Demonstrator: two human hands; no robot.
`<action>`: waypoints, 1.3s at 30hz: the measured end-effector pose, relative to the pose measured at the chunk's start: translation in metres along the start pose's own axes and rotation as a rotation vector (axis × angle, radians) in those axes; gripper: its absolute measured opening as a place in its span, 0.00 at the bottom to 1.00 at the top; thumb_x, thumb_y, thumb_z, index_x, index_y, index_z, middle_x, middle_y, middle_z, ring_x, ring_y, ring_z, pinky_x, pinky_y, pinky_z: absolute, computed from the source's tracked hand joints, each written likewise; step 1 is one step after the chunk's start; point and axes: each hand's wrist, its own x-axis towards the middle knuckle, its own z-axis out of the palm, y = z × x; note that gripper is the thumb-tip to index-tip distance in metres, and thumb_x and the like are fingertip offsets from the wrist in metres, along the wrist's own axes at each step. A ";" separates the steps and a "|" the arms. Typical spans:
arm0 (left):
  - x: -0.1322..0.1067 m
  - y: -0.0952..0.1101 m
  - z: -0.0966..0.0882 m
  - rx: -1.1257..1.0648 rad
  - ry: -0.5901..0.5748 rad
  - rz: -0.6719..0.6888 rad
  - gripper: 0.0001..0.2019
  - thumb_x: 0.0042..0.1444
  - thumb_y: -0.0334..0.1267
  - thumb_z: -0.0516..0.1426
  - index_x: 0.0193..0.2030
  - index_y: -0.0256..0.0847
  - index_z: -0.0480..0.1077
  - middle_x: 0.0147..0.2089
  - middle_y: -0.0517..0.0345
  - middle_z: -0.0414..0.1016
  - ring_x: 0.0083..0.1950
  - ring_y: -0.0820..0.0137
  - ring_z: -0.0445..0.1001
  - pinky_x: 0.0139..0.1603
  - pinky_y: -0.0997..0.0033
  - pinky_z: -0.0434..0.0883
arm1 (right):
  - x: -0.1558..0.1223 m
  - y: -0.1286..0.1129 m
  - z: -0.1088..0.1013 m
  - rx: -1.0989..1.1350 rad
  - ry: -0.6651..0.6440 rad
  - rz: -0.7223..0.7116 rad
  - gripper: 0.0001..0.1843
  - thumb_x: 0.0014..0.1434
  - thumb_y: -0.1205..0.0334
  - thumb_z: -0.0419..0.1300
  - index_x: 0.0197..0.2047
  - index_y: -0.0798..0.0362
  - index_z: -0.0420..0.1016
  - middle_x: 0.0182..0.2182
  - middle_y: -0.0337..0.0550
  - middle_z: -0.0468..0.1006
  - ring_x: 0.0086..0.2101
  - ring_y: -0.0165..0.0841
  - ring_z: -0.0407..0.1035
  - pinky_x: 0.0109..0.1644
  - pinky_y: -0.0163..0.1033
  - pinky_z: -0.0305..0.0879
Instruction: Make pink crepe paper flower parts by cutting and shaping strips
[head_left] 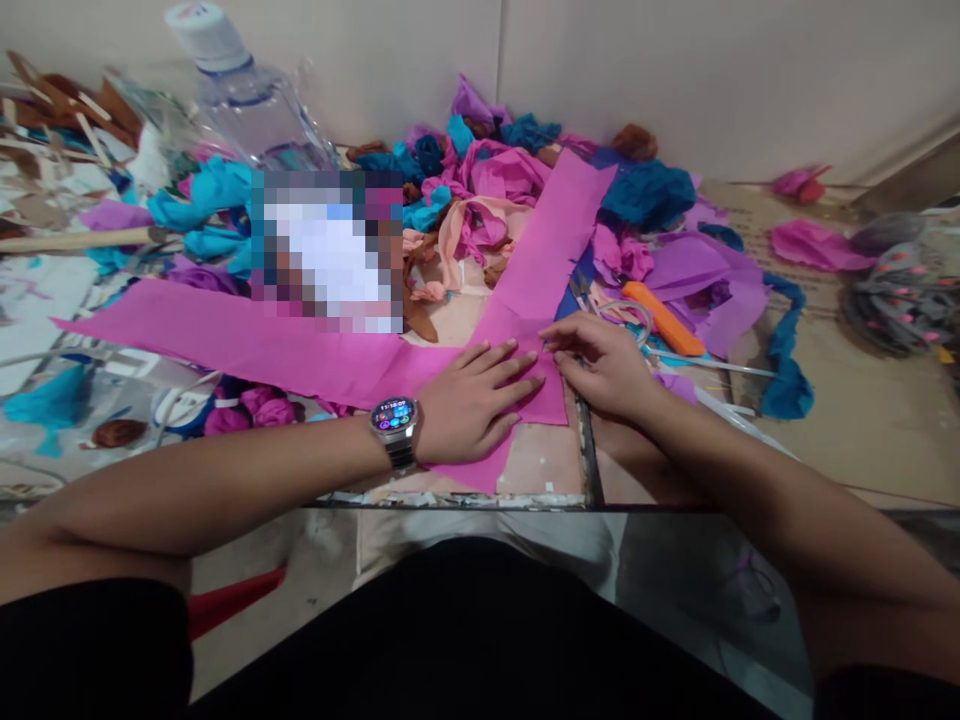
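Note:
Two long pink strips of thin, crepe-like material cross in front of me: one strip (247, 340) runs in from the left, the other strip (551, 240) slants down from the upper right. Over the crossing, my left hand (480, 400) lies flat with its fingers spread, pressing on the pink material. Just to its right, my right hand (604, 362) has thumb and forefinger pinched together at the strips' right edge. Something small and dark shows at those fingertips, too small to name.
Crumpled pink, purple and teal pieces (649, 195) heap along the back. A clear bottle (255, 115) stands at back left, beside a pixelated patch. An orange-handled tool (664, 318) and cables lie right of my right hand. Cardboard (862, 400) covers the right side. The table's front edge (465, 499) is close.

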 end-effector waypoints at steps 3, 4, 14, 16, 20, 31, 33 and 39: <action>0.000 0.000 0.000 0.005 -0.001 0.006 0.29 0.73 0.44 0.50 0.78 0.42 0.62 0.81 0.45 0.60 0.83 0.44 0.53 0.78 0.35 0.58 | 0.000 -0.001 0.001 0.017 -0.016 -0.005 0.20 0.60 0.76 0.59 0.52 0.49 0.80 0.41 0.44 0.81 0.40 0.36 0.77 0.41 0.41 0.75; 0.000 0.000 0.000 0.005 0.002 0.009 0.28 0.73 0.43 0.50 0.77 0.42 0.62 0.80 0.46 0.61 0.82 0.45 0.53 0.78 0.35 0.58 | 0.000 -0.001 0.001 0.022 -0.020 0.000 0.20 0.60 0.76 0.59 0.51 0.49 0.80 0.41 0.44 0.81 0.40 0.36 0.77 0.41 0.41 0.75; 0.000 0.000 0.001 0.020 0.002 0.014 0.28 0.74 0.42 0.49 0.78 0.42 0.61 0.80 0.47 0.62 0.83 0.45 0.52 0.78 0.35 0.58 | 0.000 0.001 0.003 0.017 -0.051 -0.011 0.09 0.66 0.65 0.65 0.49 0.49 0.81 0.40 0.44 0.81 0.35 0.34 0.75 0.37 0.39 0.72; 0.000 0.000 0.002 0.030 -0.008 0.008 0.29 0.74 0.43 0.49 0.79 0.42 0.60 0.81 0.47 0.60 0.83 0.45 0.51 0.79 0.35 0.57 | 0.000 0.001 0.003 -0.003 -0.041 -0.014 0.09 0.66 0.64 0.66 0.49 0.50 0.81 0.38 0.43 0.80 0.34 0.33 0.74 0.36 0.39 0.70; 0.000 0.001 0.001 0.046 -0.025 0.004 0.29 0.75 0.43 0.48 0.80 0.44 0.58 0.82 0.50 0.58 0.84 0.45 0.50 0.80 0.36 0.54 | 0.001 0.000 0.002 -0.055 -0.060 -0.004 0.09 0.67 0.64 0.66 0.50 0.50 0.81 0.36 0.42 0.80 0.33 0.33 0.74 0.36 0.39 0.68; 0.000 0.001 0.000 0.056 -0.034 0.014 0.28 0.76 0.43 0.47 0.79 0.44 0.60 0.83 0.56 0.56 0.84 0.45 0.50 0.80 0.35 0.54 | 0.002 -0.002 -0.005 -0.249 -0.052 -0.043 0.08 0.66 0.65 0.65 0.48 0.51 0.80 0.39 0.45 0.82 0.38 0.39 0.76 0.44 0.45 0.70; 0.000 0.001 0.000 0.050 -0.031 0.014 0.28 0.76 0.43 0.47 0.79 0.43 0.60 0.83 0.55 0.57 0.84 0.45 0.51 0.80 0.35 0.54 | 0.003 -0.001 -0.005 -0.305 -0.056 -0.069 0.08 0.66 0.66 0.65 0.48 0.52 0.80 0.41 0.47 0.83 0.42 0.43 0.77 0.49 0.49 0.69; -0.001 0.002 -0.001 0.017 -0.015 0.003 0.28 0.74 0.42 0.50 0.79 0.44 0.60 0.82 0.53 0.58 0.84 0.45 0.50 0.80 0.35 0.55 | 0.005 -0.001 -0.014 -0.500 -0.045 -0.018 0.06 0.65 0.65 0.63 0.43 0.53 0.82 0.34 0.48 0.82 0.39 0.46 0.74 0.50 0.54 0.64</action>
